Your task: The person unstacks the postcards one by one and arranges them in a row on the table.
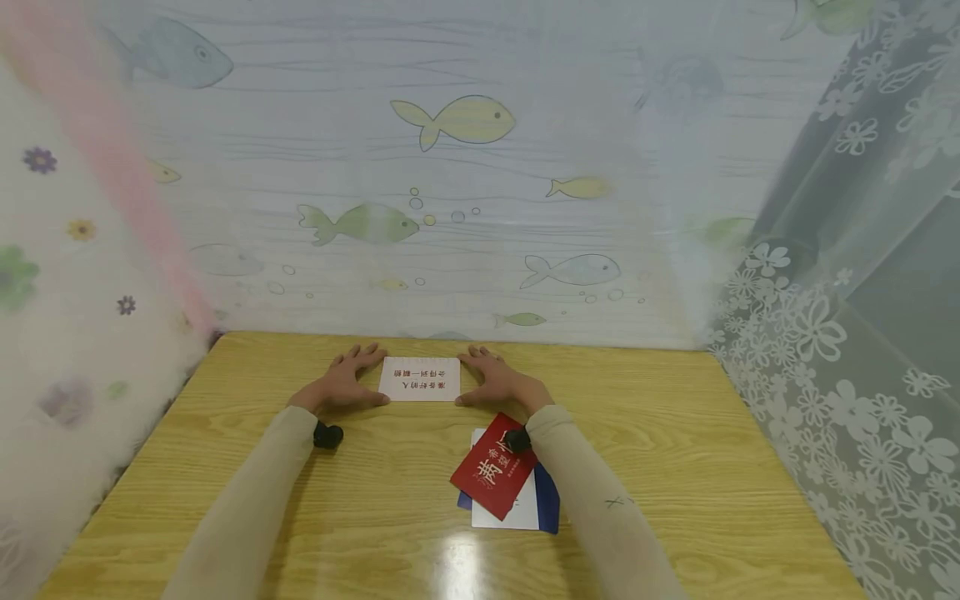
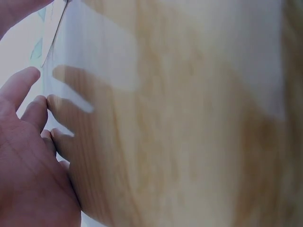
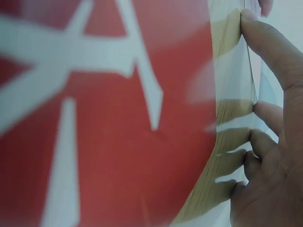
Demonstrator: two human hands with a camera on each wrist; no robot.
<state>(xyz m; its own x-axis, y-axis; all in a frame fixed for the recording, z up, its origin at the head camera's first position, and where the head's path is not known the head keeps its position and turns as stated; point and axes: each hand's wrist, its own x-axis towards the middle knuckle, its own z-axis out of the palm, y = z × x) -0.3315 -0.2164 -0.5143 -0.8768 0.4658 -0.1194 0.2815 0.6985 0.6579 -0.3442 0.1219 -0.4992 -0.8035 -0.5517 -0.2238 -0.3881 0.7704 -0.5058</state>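
A white card printed with two rows of red characters lies on the wooden table, upside down as seen in the head view. My left hand is at its left edge, thumb by the near corner and fingers spread toward the far one. At the right edge, my right hand mirrors it, thumb and index fingertip right at the two corners. The right wrist view shows that index finger against the card's edge. In the left wrist view the left palm stands beside the tabletop, its fingers extended.
Below my right wrist, a red card with white characters lies tilted over a white and blue card. Wood-grain tabletop surrounds them. A fish-patterned curtain hangs at the table's far edge, with a flowered lace curtain on the right.
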